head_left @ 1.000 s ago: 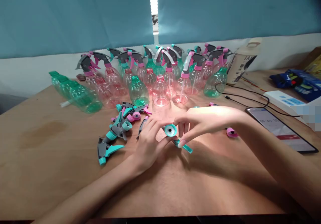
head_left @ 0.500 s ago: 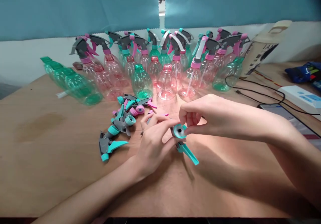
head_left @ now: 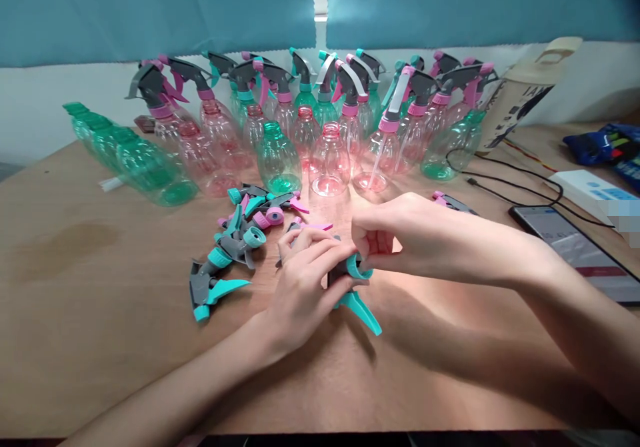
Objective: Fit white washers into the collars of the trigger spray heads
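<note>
Over the desk (head_left: 125,353), our left hand (head_left: 307,280) wraps a turquoise-and-grey spray head (head_left: 361,310) — firmness should keep its collar (head_left: 359,270) steady — while our right hand (head_left: 403,237) curls there, holding what, if anything, we cannot tell.

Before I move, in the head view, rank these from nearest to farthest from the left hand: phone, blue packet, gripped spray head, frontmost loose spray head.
1. Gripped spray head: in the left hand.
2. Frontmost loose spray head: lying off to the left.
3. Phone: lying flat, well to the right.
4. Blue packet: far right, behind the phone.
</note>
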Demonstrator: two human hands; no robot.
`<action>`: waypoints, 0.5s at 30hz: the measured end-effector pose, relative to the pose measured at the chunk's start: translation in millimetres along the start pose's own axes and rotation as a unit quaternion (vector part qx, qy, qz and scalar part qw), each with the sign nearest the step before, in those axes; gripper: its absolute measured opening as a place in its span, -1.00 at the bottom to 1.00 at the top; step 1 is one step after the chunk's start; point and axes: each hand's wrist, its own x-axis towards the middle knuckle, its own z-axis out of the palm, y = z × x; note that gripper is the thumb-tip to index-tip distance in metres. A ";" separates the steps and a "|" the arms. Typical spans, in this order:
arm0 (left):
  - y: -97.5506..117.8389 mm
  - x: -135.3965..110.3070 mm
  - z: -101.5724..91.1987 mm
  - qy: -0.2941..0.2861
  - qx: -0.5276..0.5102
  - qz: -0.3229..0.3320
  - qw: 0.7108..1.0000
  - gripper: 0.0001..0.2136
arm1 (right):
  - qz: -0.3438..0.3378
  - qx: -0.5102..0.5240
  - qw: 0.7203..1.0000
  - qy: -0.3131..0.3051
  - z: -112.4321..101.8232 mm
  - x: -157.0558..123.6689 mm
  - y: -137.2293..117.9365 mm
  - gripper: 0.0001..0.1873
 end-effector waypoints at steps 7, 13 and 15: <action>-2.4 -1.3 2.9 0.007 0.012 0.007 1.000 -0.85 | 0.071 0.083 0.993 0.035 7.6 2.3 -3.4 -0.81; -5.9 -1.3 4.5 0.050 0.040 0.035 0.997 -0.87 | 0.146 0.130 0.977 0.081 17.2 3.8 -16.5 -0.84; -6.9 0.3 2.6 0.072 0.058 0.041 0.995 -0.86 | 0.147 0.149 0.970 0.120 21.5 4.0 -19.6 -0.86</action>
